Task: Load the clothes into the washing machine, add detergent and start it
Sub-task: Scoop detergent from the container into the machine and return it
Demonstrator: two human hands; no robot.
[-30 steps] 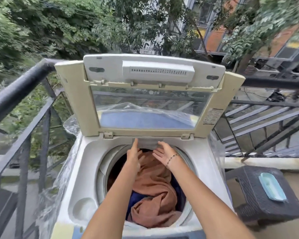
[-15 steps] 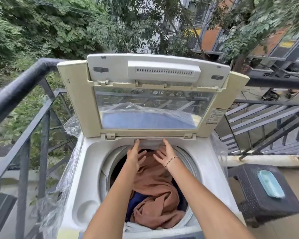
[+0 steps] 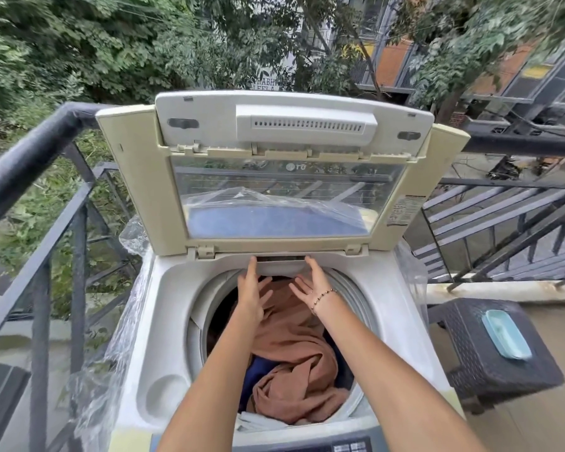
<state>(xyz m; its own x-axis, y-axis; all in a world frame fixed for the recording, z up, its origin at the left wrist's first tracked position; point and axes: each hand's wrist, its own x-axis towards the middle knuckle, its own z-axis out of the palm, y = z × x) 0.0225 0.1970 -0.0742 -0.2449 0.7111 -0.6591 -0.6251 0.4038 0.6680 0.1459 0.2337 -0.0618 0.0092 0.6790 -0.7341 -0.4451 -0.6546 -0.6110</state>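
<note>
- Your left hand (image 3: 250, 293) and right hand (image 3: 310, 282) are apart, fingers straight, holding nothing, fingertips at the rear drawer (image 3: 281, 267).
- Pull unevenly and it could jam over the clothes (image 3: 294, 353).

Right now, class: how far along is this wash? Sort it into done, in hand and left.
Done: the lid is up, and a brown cloth and blue garment lie in the drum. In hand: left hand and right hand, fingers straight, reach the small flap behind the drum. Left: detergent, none in view, shutting the lid, then the buttons at the front.
</note>
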